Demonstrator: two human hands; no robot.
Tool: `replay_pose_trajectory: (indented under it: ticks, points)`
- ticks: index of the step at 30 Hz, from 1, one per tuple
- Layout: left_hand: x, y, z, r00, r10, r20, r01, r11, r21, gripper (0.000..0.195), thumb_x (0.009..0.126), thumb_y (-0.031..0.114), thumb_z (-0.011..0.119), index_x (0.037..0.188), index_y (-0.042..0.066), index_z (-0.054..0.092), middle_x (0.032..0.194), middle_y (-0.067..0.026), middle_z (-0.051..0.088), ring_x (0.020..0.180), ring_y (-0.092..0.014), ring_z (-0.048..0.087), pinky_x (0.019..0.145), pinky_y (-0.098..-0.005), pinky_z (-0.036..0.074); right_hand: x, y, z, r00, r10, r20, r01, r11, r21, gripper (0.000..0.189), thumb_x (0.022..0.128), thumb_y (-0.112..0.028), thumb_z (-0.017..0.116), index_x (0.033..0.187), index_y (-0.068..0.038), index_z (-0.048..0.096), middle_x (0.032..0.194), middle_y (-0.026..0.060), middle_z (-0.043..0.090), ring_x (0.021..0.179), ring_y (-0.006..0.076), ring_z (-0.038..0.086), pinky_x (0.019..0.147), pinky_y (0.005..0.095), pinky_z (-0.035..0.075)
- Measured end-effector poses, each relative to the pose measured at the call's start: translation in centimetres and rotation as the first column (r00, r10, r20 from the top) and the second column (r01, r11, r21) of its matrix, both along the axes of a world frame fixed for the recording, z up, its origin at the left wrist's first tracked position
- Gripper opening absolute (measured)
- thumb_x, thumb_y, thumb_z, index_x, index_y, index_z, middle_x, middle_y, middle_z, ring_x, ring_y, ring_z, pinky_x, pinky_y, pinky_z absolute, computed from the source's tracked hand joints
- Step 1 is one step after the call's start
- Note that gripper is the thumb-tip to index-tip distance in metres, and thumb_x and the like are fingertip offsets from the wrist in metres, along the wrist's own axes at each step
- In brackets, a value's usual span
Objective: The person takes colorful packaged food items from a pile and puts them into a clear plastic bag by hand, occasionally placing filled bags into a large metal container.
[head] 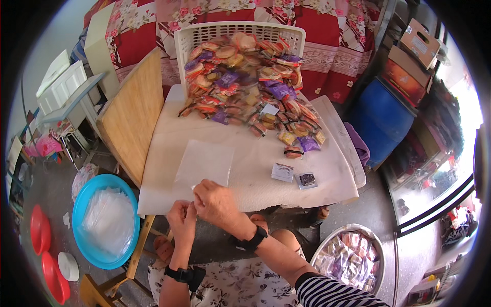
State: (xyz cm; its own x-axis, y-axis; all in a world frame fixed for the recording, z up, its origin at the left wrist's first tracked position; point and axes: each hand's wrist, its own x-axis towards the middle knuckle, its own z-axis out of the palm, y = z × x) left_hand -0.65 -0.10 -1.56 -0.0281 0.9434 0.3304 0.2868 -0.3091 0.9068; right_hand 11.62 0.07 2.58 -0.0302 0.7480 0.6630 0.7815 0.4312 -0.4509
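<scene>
A clear flat plastic bag lies on the cream-covered table, and its near edge reaches my fingers. My right hand pinches at that near edge with its fingers curled. Just below and to the left, my left hand has thumb and forefinger drawn together, with the tips close against my right hand. What lies between the left fingertips is hidden. To the right on the table are a silver-wrapped packet and a clear packet with a dark piece. Farther back spreads a heap of individually wrapped snacks.
Behind the heap, a white plastic basket lies tipped toward me. At left are a wooden board and a blue basin of clear bags. A round tub of bagged snacks stands at lower right, a blue barrel beyond.
</scene>
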Motion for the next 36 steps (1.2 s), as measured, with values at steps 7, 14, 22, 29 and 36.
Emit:
replay_pose_trajectory:
  ticks: [7,14,22,29,36]
  points:
    - [0.3,-0.1,0.1,0.832,-0.046,0.553,0.309,0.866,-0.392,0.022,0.085,0.015,0.056,0.065,0.006,0.053,0.056,0.0007,0.051,0.045,-0.005,0.043,0.038,-0.0192,0.029,-0.2,-0.4,-0.1,0.989,0.138,0.044,-0.138,0.990,-0.021,0.013,0.061,-0.005,0.059,0.069,-0.003,0.050,0.073,0.0106,0.051,0.069,0.0285,0.056,0.054,0.0366,0.047]
    - [0.7,0.0,-1.7,0.735,0.097,0.671,0.249,0.882,-0.400,0.018,0.083,0.007,0.049,0.066,0.006,0.054,0.056,-0.0008,0.052,0.043,-0.006,0.043,0.037,-0.0198,0.027,-0.8,-0.8,1.1,0.970,0.234,0.062,-0.236,0.972,0.017,0.018,0.063,-0.004,0.060,0.080,-0.004,0.055,0.082,0.0084,0.055,0.072,0.0270,0.055,0.058,0.0346,0.048]
    - [0.1,0.1,0.3,0.700,0.128,0.702,0.322,0.821,-0.471,0.016,0.084,0.010,0.052,0.071,0.003,0.056,0.056,-0.0043,0.055,0.042,-0.007,0.043,0.037,-0.0191,0.029,0.6,-0.1,-1.1,0.992,0.088,0.093,-0.085,0.996,-0.034,0.025,0.062,-0.001,0.059,0.087,-0.002,0.055,0.086,0.0106,0.053,0.079,0.0297,0.053,0.066,0.0362,0.047]
    - [0.3,0.2,-0.4,0.806,0.080,0.586,0.235,0.866,-0.442,0.012,0.086,0.014,0.052,0.082,0.004,0.059,0.058,-0.0035,0.056,0.039,-0.006,0.042,0.036,-0.0186,0.028,1.2,-0.3,-0.6,0.997,-0.067,0.026,0.067,0.998,-0.012,0.017,0.065,-0.002,0.058,0.082,-0.005,0.055,0.074,0.0099,0.050,0.070,0.0270,0.056,0.052,0.0338,0.046]
    - [1.2,-0.6,0.2,0.746,0.080,0.661,0.372,0.773,-0.514,0.012,0.086,0.016,0.051,0.082,0.008,0.059,0.059,0.0028,0.051,0.043,-0.005,0.044,0.036,-0.0182,0.030,-0.4,-0.7,-0.4,0.998,0.066,-0.003,-0.065,0.997,0.030,0.024,0.064,-0.002,0.058,0.087,-0.006,0.056,0.079,0.0103,0.051,0.072,0.0271,0.057,0.053,0.0340,0.046]
